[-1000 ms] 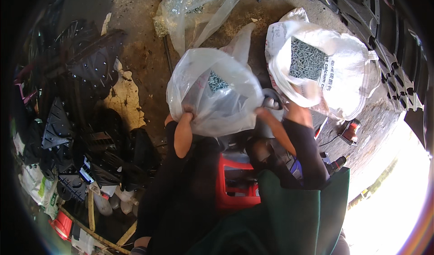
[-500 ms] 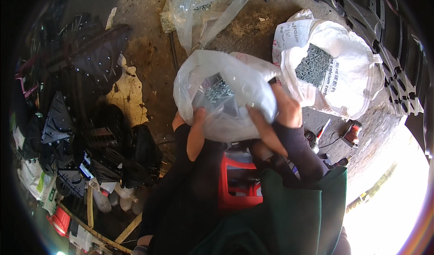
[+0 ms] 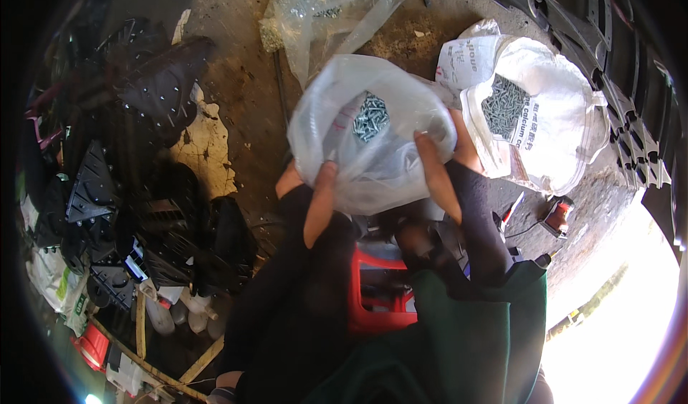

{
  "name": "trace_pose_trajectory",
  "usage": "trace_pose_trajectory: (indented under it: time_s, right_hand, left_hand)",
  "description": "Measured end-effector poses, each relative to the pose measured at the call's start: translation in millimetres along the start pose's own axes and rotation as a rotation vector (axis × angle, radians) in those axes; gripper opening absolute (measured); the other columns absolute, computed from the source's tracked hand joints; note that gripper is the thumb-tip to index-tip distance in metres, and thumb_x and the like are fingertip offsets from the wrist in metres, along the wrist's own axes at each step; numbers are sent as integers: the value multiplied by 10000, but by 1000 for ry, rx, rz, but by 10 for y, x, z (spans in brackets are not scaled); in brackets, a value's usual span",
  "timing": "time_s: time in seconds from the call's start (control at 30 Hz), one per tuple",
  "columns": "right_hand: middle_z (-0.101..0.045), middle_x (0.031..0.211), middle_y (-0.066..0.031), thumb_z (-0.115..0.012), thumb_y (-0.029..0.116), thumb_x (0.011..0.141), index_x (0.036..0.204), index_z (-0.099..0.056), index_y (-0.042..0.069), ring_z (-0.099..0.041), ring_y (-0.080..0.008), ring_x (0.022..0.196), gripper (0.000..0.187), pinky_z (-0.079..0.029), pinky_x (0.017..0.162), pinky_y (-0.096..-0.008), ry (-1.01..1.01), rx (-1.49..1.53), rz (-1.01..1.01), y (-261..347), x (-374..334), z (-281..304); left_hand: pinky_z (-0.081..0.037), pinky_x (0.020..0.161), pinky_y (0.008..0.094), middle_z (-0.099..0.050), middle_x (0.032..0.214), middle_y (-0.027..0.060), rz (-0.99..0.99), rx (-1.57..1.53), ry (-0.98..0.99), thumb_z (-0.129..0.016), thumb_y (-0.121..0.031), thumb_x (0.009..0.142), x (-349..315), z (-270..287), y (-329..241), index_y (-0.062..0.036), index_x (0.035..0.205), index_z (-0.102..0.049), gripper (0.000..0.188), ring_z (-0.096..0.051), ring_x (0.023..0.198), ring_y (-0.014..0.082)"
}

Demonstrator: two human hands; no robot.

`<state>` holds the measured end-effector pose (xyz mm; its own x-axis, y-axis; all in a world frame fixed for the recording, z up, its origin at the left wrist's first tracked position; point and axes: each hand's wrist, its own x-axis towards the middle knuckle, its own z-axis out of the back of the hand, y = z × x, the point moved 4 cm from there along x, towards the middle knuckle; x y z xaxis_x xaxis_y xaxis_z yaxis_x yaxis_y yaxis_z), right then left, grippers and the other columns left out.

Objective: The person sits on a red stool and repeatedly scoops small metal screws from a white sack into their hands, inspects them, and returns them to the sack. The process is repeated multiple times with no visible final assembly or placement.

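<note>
A translucent plastic bag (image 3: 408, 92) is held open in front of me, its mouth spread wide. At its bottom lies a small heap of silvery screws (image 3: 370, 117). My left hand (image 3: 321, 198) grips the near left side of the rim, thumb inside and fingers beneath. On the near right side, my right hand (image 3: 438, 171) holds the rim the same way, its fingers partly hidden by the plastic. Just right of that hand stands a white woven sack (image 3: 562, 142) with rolled edges, and many grey screws (image 3: 504, 107) fill its inside.
Another clear bag (image 3: 344, 28) with small metal pieces lies at the far side. Black plastic parts (image 3: 93, 189) are piled on the left. A red plastic stool (image 3: 356, 289) is below me. At right are a red-and-black tool (image 3: 559, 215) and stacked dark slotted strips (image 3: 631, 132).
The bag has opened wider and tilted, so the screws show as one compact heap. Both hands have shifted slightly to the right, and the right hand moved upward with the rim.
</note>
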<state>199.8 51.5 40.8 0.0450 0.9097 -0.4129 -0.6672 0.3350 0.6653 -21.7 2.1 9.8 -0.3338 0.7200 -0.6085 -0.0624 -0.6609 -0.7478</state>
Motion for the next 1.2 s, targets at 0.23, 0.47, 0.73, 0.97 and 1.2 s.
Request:
trace_pose_trajectory:
  time_s: [0.23, 0.47, 0.73, 0.97, 1.2]
  right_hand:
    - [-671, 817, -176, -707, 75, 784, 974, -649, -12, -687, -297, 724, 217, -534, 662, -372, -31, -6, 282, 288, -191, 126]
    - [-684, 962, -202, -718, 169, 809, 1108, -638, -11, -685, -328, 863, 358, -527, 791, -414, -317, -53, 31, 4, 111, 459]
    - [-679, 910, -195, -729, 146, 801, 1046, -626, -24, -684, -352, 831, 316, -530, 760, -402, -168, -52, 216, 241, -132, 402]
    - [-660, 1034, -213, -729, 51, 782, 1142, -616, -26, -648, -428, 962, 385, -518, 851, -465, -271, -159, 110, 312, 55, 445]
    - [-674, 1118, -204, -702, -53, 758, 1003, -671, -27, -660, -375, 1089, 249, -534, 902, -396, -77, 65, 748, 728, -26, 292]
  left_hand:
    - [-526, 748, 336, -719, 924, 143, 3, 279, -57, -653, -87, 882, 68, 244, 123, 48, 1127, -641, 280, -685, 819, 201]
    - [-519, 750, 327, -723, 879, 108, -463, 346, 256, -676, -168, 909, -172, -275, -528, 12, 1072, -679, 243, -656, 794, 142]
    - [-547, 727, 385, -705, 829, 204, -199, 355, 23, -694, -145, 846, 164, 71, -220, -10, 1009, -674, 213, -721, 773, 330]
    - [-547, 733, 401, -708, 848, 214, -233, 434, -11, -676, -125, 853, 162, 32, -370, -5, 1041, -663, 224, -724, 788, 334]
    - [-534, 691, 447, -695, 804, 219, -309, 338, 80, -702, -218, 871, 162, -339, -493, -4, 991, -617, 259, -690, 785, 414]
